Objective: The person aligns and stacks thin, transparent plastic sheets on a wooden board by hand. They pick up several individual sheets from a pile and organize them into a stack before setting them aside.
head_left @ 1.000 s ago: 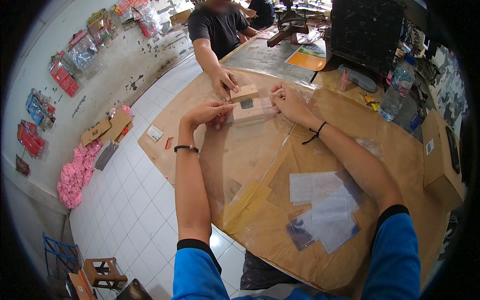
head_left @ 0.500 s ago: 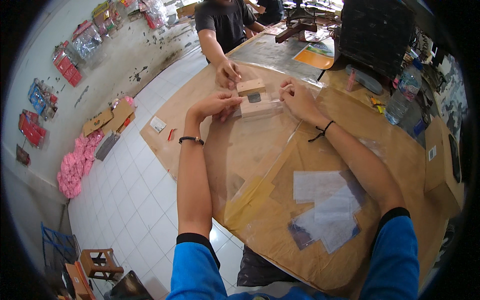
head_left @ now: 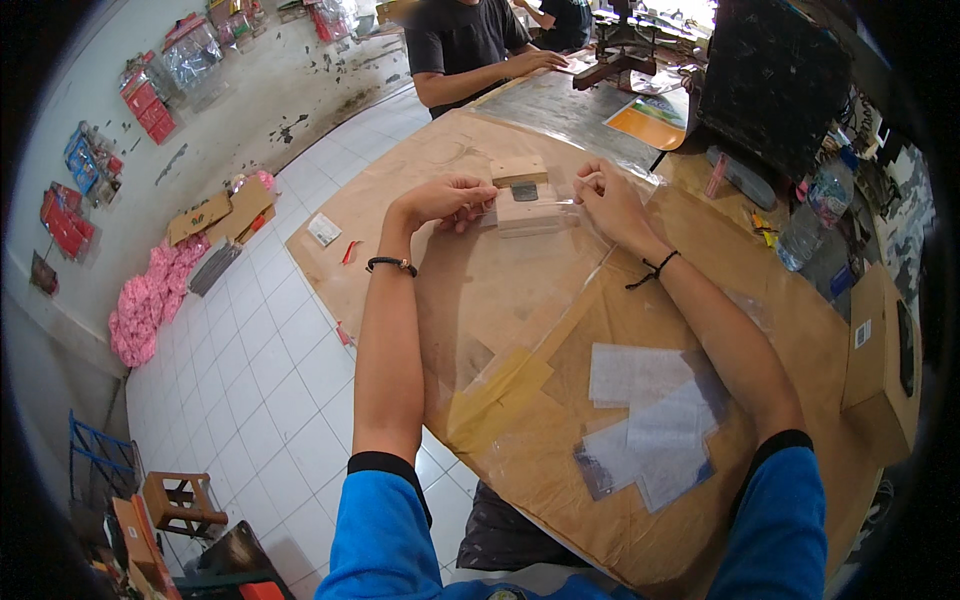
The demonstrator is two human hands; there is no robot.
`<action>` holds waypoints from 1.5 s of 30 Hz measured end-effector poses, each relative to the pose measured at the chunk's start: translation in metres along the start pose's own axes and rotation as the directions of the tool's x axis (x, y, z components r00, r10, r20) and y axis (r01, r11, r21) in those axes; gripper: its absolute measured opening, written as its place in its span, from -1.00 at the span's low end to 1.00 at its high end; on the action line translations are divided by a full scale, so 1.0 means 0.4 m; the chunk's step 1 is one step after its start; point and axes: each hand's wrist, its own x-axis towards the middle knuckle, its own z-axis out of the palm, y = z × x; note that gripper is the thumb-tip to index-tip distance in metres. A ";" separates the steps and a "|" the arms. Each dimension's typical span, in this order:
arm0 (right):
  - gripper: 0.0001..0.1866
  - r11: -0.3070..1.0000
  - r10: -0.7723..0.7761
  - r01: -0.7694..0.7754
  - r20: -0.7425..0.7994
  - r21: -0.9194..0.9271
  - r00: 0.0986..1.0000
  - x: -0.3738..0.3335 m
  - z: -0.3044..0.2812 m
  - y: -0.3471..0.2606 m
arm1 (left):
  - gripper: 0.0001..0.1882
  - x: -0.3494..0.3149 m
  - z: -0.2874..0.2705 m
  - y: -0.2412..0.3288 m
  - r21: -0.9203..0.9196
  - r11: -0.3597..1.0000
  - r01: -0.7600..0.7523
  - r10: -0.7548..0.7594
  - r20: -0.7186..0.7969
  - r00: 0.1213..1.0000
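A wooden block jig (head_left: pixel 520 170) in pale wood lies at the far middle of the table, with a small dark grey rectangle (head_left: pixel 524 191) set in its middle. Clear plastic film (head_left: pixel 556 193) stretches across and beside the wood. At the left end of the jig, my left hand (head_left: pixel 450 203) has thumb and fingertips pinched together on the film's edge. My right hand (head_left: pixel 612 205) is closed in a pinch at the film's right edge, fingers curled. The film is thin and its exact outline is hard to make out.
Several translucent sheets (head_left: pixel 655 425) overlap on the brown-covered table (head_left: pixel 540 460) near my right forearm. A water bottle (head_left: pixel 815 215), a cardboard box (head_left: pixel 878 360) and a black panel (head_left: pixel 770 100) stand at right. A co-worker (head_left: pixel 465 50) is across the table.
The co-worker's hand has drawn back from beside the jig to the far tabletop. My hands stay at the two ends of the jig; the whole view has shifted slightly.
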 end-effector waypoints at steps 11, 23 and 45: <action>-0.76 0.997 0.066 -0.065 0.008 -0.035 0.998 -0.006 -0.010 -0.018 | -0.62 -0.004 0.004 0.011 0.011 1.000 -0.006 0.005 0.005 1.000; -0.78 0.996 0.082 -0.083 0.048 0.029 0.995 -0.012 -0.005 -0.026 | -0.62 -0.002 -0.002 -0.002 0.001 1.000 -0.006 0.006 0.031 1.000; -0.73 0.993 0.115 -0.114 0.017 -0.030 0.993 -0.007 -0.005 -0.021 | -0.70 -0.016 -0.012 -0.030 -0.111 0.993 0.037 -0.044 -0.056 0.997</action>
